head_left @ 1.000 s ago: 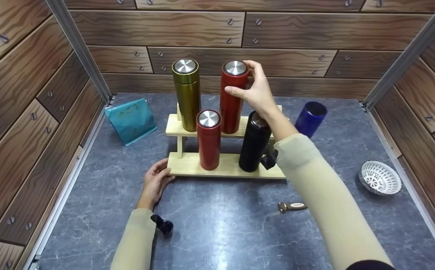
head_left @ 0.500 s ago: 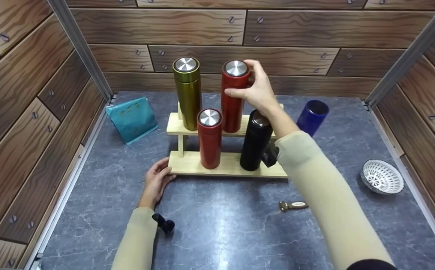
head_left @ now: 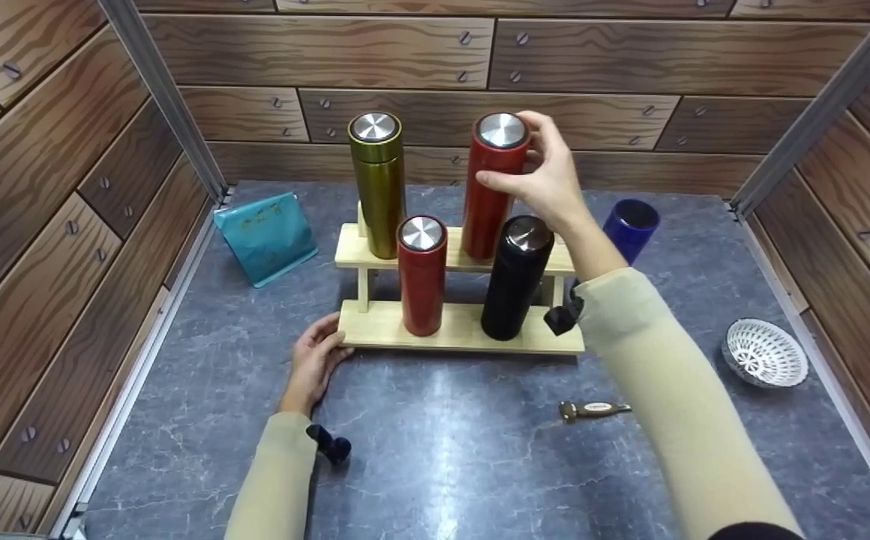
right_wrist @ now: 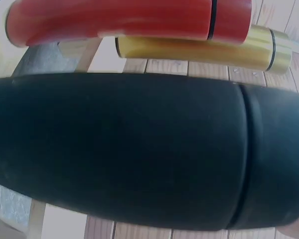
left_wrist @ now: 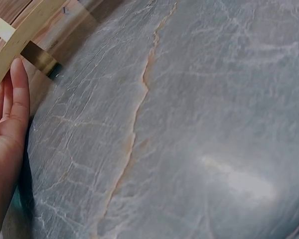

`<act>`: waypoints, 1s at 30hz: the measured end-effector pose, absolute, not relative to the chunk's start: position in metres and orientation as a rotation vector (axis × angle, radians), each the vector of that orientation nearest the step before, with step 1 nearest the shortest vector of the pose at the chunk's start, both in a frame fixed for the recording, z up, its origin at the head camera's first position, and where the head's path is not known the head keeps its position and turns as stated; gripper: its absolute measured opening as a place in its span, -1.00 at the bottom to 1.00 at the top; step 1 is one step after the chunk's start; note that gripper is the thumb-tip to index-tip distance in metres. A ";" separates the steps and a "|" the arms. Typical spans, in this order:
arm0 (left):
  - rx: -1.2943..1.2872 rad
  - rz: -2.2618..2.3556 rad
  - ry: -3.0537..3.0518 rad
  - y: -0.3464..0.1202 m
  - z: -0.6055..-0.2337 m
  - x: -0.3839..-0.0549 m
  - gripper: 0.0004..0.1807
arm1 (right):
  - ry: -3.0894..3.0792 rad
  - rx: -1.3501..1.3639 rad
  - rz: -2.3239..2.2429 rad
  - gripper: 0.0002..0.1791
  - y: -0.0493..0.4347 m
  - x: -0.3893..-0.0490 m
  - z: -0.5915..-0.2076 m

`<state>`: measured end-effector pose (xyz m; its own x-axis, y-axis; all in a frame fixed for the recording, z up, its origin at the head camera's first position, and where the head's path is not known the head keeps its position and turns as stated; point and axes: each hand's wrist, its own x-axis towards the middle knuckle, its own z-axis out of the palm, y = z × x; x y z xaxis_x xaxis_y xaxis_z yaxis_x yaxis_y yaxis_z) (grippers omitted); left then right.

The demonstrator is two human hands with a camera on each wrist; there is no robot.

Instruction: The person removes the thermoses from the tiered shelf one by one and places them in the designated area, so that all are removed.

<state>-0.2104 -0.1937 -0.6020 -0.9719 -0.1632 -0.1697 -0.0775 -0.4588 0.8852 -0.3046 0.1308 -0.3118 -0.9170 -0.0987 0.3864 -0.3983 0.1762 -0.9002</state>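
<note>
My right hand [head_left: 547, 176] holds the upper part of a tall red vacuum flask [head_left: 487, 206], thumb in front and fingers behind. That flask stands upright on the upper shelf of a two-tier wooden rack [head_left: 371, 326]. To its left on the same shelf is an olive-gold flask [head_left: 381, 199]. A shorter-looking red flask [head_left: 421, 292] and a black flask [head_left: 510, 292] stand on the lower shelf. In the right wrist view the black flask [right_wrist: 119, 149] fills the middle and hides most of the hand. My left hand [head_left: 313, 365] grips the lower shelf's left end.
A teal pouch [head_left: 270, 240] stands left of the rack. Behind my right forearm is a blue cup [head_left: 630, 225]. A patterned white bowl [head_left: 765, 352] sits far right, and a brown-handled tool [head_left: 589, 409] lies in front, partly covered by the sleeve. Wood-patterned walls enclose the tabletop.
My right hand has shifted the rear red flask to the right along the upper shelf, opening a wider gap from the olive-gold flask. The left hand stays at the rack's end.
</note>
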 end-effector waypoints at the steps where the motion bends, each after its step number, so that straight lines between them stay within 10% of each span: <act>1: 0.356 -2.618 -1.611 -0.194 -0.603 -0.210 -0.54 | -2.202 0.471 1.826 -0.18 0.133 -0.303 -0.311; 30: 0.358 -2.621 -1.600 -0.193 -0.601 -0.210 -0.53 | -2.014 0.337 1.809 -0.26 0.183 -0.274 -0.299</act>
<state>-0.2100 -0.1933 -0.6010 -0.9719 -0.1624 -0.1703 -0.0772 -0.4634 0.8828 -0.2744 0.1826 -0.2994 -0.8866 0.0914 0.4535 -0.4411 0.1282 -0.8882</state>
